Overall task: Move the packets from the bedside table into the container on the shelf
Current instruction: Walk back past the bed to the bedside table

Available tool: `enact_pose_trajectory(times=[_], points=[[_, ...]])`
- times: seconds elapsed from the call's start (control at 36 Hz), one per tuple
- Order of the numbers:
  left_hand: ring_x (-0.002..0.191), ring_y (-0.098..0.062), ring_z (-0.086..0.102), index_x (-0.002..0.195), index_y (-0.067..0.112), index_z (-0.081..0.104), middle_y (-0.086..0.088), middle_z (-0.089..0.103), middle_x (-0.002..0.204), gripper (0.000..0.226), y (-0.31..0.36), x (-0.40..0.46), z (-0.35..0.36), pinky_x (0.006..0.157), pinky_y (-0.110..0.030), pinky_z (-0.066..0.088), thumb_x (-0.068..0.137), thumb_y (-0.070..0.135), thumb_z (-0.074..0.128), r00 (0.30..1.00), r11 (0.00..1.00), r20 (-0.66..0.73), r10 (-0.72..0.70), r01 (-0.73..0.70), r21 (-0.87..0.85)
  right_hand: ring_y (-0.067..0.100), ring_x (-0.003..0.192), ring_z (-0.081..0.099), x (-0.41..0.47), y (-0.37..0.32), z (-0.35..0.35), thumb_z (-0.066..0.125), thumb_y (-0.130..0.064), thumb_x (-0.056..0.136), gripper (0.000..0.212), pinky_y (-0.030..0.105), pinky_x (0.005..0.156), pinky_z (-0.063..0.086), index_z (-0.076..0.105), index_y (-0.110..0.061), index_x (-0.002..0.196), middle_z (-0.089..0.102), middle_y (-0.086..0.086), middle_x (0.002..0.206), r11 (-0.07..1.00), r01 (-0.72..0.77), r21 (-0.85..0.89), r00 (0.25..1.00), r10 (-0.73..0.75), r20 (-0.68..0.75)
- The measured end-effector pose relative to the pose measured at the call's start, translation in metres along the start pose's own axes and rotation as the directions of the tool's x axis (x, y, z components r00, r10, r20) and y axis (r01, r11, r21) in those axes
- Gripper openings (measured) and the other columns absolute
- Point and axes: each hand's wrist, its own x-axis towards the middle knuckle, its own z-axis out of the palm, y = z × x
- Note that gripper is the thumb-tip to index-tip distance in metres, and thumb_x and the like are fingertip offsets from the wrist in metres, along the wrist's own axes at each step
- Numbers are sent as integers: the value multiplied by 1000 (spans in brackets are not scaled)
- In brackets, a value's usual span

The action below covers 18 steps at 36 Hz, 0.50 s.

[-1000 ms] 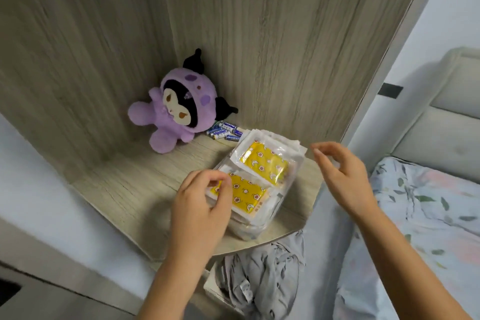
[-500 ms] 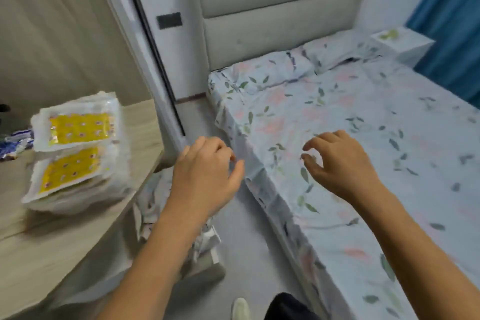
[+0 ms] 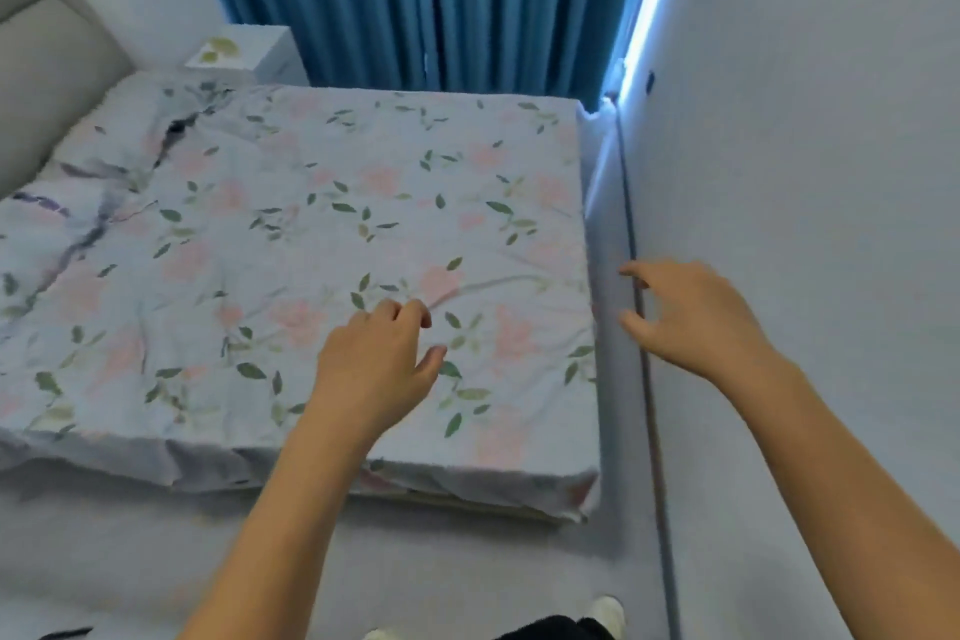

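Note:
My left hand (image 3: 376, 361) hovers over the near corner of the bed with fingers loosely curled and nothing in it. My right hand (image 3: 691, 314) is held out to the right, by the gap between bed and wall, fingers apart and empty. A white bedside table (image 3: 244, 53) stands far off at the head of the bed, beside the curtain, with yellowish-green packets (image 3: 219, 49) on top. The shelf and its container are out of view.
A bed (image 3: 291, 250) with a floral sheet fills the middle of the view. A padded headboard (image 3: 36, 68) rises at the left. Blue curtains (image 3: 415, 0) hang behind. A white wall (image 3: 810, 172) runs along the right. Pale floor lies in front of the bed.
My view has swung right, from the shelf with its container of yellow packets, across the bed, to the curtain and right wall. Both hands stayed empty and moved along with it.

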Motion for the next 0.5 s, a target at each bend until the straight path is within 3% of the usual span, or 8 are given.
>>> enact_pose_trajectory(times=[0.19,0.39,0.5], points=[[116,-22,53,137,32,35,3,57,129,47,166,63,41,89,-38,49,94,51,40,984,985,77,163,-157,-77,20,114,51,-38,166,-15,52,-40,90,46,33,85,44,46,-29,134,61,-5,120,986,-166,-33,984,167,59],[107,-23,57,130,27,46,0,62,120,40,238,123,68,80,-34,47,96,48,39,954,983,240,179,-180,-17,18,111,52,-27,240,-15,52,-46,85,48,30,82,44,46,-35,132,62,-9,115,984,-159,-78,975,169,144],[102,-22,58,128,27,45,0,62,114,39,255,158,79,75,-31,45,95,48,39,955,982,249,164,-183,55,17,111,51,-14,274,-14,50,-47,85,51,31,86,44,42,-36,135,62,-8,114,983,-138,-117,973,157,168]])
